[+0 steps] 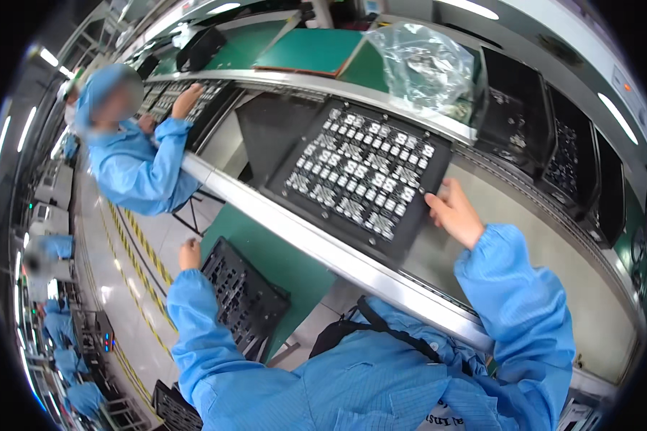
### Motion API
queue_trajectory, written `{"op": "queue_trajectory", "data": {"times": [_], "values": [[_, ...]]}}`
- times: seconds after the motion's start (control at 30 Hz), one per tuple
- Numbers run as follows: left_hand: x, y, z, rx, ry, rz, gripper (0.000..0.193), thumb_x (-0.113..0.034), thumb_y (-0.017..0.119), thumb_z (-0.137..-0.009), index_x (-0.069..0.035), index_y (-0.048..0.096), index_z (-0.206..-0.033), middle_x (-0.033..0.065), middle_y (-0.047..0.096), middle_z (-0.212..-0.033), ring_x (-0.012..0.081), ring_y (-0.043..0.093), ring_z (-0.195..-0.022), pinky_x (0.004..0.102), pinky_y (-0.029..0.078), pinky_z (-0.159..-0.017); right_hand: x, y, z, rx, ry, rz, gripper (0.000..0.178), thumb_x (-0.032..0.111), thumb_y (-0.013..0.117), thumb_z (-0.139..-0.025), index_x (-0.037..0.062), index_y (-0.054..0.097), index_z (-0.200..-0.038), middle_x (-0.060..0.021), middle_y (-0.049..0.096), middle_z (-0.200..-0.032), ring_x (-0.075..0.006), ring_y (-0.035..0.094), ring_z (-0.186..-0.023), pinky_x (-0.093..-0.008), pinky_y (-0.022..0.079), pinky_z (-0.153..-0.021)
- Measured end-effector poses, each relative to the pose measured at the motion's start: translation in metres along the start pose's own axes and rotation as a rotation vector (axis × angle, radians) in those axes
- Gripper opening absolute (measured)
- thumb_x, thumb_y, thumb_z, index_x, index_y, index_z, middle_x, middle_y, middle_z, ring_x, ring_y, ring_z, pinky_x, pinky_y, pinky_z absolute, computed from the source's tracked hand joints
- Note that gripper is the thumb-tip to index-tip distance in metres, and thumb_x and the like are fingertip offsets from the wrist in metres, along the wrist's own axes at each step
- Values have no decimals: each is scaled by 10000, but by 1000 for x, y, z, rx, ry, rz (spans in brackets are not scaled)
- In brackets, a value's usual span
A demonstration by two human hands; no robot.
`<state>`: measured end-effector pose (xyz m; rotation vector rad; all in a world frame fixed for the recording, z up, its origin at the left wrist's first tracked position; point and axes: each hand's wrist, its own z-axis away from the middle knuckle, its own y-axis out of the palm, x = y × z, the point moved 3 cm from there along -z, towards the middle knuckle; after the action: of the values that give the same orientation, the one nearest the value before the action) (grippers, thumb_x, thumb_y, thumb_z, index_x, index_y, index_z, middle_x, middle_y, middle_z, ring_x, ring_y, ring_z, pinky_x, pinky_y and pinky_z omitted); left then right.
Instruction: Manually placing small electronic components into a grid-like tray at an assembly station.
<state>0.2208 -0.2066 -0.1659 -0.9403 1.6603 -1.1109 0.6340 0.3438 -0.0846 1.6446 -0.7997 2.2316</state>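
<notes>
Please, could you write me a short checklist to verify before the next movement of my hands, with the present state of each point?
1. Big black tray resting on the work line: ok.
2. Right hand at its right edge: ok.
3. Both hands at this tray: not ok; the left hand is near the lower tray.
4. Every small part seated properly: cannot tell, too small.
5. Plastic bag apart from the big tray: ok.
6. Co-worker's raised hand away from it: ok.
</notes>
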Motion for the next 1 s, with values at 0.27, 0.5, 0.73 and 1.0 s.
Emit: {"op": "queue_trajectory", "data": {"times": [0.27, 0.5, 0.73, 1.0], "values": [[31, 37, 91, 22, -87, -248, 415, -395, 561, -873, -58, 582, -1114, 212, 543, -1127, 410, 530, -1014, 465, 450, -869, 32, 101, -86, 428, -27, -215, 726, 215, 613, -872, -3, 189, -1420, -106, 578, -1138, -192, 579, -993, -306, 486, -801], [5, 44, 58, 123, -148, -264, 478, -460, 599, -839, -40, 564, -1065, 219, 572, -1103, 374, 557, -1009, 461, 463, -834, 43, 76, -31, 621, -222, -160, 551, 164, 564, -899, 70, 341, -1394, -88, 496, -1309, -181, 484, -1171, -321, 398, -972], [-31, -29, 69, -167, 0, 87, 377, -368, 665, -817, -19, 632, -955, 181, 649, -928, 355, 609, -877, 429, 469, -751, 57, 45, 0, 552, -292, -87, 508, 75, 530, -893, 70, 361, -1372, -90, 484, -1303, -203, 501, -1142, -331, 389, -983], [-228, -141, 142, -497, 376, 308, 327, -214, 373, -973, -19, 500, -743, 105, 480, -698, 279, 477, -675, 351, 356, -643, 73, 96, 62, 692, -489, 145, 541, 191, 597, -871, 43, 374, -1341, -152, 495, -1259, -250, 525, -1101, -350, 422, -942]]}}
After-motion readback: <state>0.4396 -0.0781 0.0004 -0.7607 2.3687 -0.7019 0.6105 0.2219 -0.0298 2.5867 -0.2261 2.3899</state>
